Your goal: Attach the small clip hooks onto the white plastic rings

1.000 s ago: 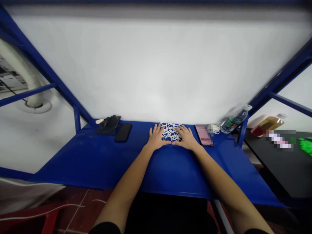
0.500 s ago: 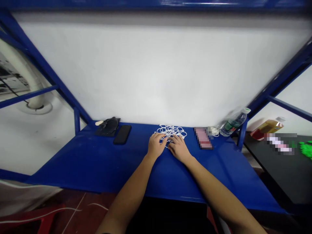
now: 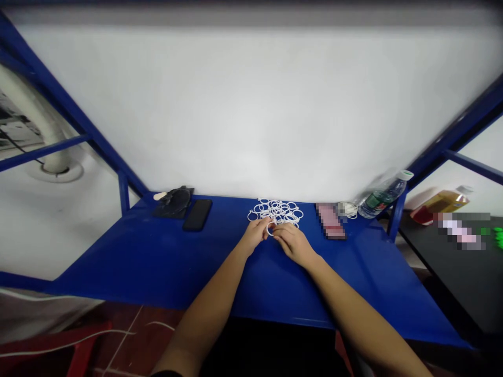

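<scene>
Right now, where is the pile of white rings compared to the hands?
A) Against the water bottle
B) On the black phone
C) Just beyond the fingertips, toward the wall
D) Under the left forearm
C: the white rings lie on the blue table just past the left hand and right hand.

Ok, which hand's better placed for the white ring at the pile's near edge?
Left, probably: the left hand has its fingertips at the top of that white plastic ring, at the near edge of the white ring pile. The right hand curls just beside it.
</scene>
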Motion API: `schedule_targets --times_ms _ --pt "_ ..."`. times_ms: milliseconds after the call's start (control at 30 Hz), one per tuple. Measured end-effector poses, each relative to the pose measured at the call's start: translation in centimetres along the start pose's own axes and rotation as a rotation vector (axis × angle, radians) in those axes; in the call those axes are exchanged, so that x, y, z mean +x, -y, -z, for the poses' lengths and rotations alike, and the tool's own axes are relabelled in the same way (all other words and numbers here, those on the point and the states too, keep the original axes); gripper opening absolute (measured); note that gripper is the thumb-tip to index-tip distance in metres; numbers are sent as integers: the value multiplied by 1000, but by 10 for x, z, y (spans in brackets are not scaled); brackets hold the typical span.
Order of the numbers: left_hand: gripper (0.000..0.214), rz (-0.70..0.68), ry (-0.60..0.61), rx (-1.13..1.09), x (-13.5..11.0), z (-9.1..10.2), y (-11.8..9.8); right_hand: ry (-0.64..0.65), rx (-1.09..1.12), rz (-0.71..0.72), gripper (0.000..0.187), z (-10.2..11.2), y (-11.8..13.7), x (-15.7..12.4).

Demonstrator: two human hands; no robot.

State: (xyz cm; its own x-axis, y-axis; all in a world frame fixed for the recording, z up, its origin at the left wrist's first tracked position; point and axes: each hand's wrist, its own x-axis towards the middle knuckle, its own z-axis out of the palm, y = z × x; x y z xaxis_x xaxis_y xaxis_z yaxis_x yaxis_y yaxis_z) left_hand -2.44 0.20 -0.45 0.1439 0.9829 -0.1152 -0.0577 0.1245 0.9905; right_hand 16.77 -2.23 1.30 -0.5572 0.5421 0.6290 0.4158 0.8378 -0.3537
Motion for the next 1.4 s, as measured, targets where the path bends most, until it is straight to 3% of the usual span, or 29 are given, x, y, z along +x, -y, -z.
schedule_targets --times_ms 233,467,767,1067,1400 --pt "53 -87 82 -77 -7 3 -7 3 73 2 20 -1 -2 -1" --pt "35 -294 142 89 -12 2 -9 -151 150 -220 9 -2 -2 -6" --pt "24 -462 53 279 -12 2 -7 -173 228 -395 20 -4 -8 -6" --pt "19 -528 11 463 -15 5 -9 -173 461 -491 30 -5 -14 -2" --pt "15 -560 21 470 -8 5 0 -147 386 -501 25 -9 -16 -4"
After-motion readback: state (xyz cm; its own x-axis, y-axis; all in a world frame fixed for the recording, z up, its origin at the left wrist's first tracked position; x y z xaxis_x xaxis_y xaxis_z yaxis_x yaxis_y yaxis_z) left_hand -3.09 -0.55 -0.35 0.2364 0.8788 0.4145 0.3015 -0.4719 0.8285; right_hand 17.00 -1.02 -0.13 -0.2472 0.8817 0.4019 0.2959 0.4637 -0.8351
